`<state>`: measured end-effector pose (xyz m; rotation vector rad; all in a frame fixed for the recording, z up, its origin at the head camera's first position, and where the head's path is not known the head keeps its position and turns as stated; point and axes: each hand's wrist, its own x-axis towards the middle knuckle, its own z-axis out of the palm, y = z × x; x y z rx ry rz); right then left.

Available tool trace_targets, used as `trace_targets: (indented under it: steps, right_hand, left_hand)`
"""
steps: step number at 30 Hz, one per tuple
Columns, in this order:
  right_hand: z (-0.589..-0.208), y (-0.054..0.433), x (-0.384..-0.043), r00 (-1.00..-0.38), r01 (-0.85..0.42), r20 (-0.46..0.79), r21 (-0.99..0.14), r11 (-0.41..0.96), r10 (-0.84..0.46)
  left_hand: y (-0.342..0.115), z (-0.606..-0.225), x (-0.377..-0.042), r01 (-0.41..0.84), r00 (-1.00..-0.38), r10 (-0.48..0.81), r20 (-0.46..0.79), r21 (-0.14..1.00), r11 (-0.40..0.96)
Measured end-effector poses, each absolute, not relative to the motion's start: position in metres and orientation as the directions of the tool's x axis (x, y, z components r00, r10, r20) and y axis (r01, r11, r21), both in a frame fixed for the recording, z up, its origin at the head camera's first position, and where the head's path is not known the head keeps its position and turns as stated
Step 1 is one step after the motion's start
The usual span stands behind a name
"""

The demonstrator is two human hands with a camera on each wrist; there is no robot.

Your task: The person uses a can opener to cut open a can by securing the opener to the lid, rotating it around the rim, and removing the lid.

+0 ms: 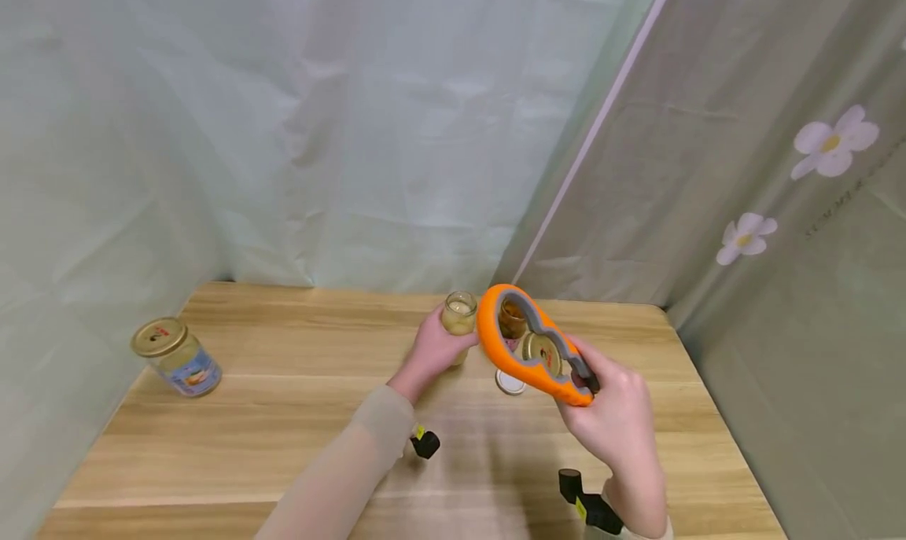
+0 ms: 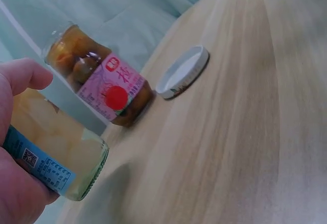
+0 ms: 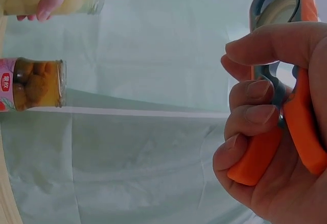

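Note:
My left hand (image 1: 433, 345) grips a lidless glass jar of pale fruit (image 1: 460, 320); its blue label (image 2: 43, 168) shows in the left wrist view. In my right hand (image 1: 617, 410) is an orange and grey jar opener (image 1: 506, 355), raised over the table, fingers curled round its handles. Within the opener's loop appears a gold lid (image 1: 543, 353), also seen as a metal disc (image 3: 278, 12) in the right wrist view. Behind the opener stands a lidless jar of dark fruit with a pink label (image 2: 110, 81). Beside that jar an upturned white-lined lid (image 2: 184, 72) lies on the wood.
A closed jar with a gold lid and blue label (image 1: 191, 367) stands at the table's left. The wooden table (image 1: 297, 446) meets pale curtains (image 1: 396, 147) at the back and right side. Black wrist camera mounts (image 1: 426, 444) stick out near both wrists.

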<state>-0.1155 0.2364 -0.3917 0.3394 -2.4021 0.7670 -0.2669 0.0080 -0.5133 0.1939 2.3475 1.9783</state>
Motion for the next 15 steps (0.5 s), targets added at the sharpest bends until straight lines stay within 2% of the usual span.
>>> trace_targets:
  steps: [15]
  right_hand:
    - [-0.392,0.237,-0.119,-0.804,-0.423,0.591,-0.483,0.767,-0.07]
  left_hand:
    - [0.015,-0.529,-0.281,0.051,-0.991,0.13,0.024,0.977,0.205]
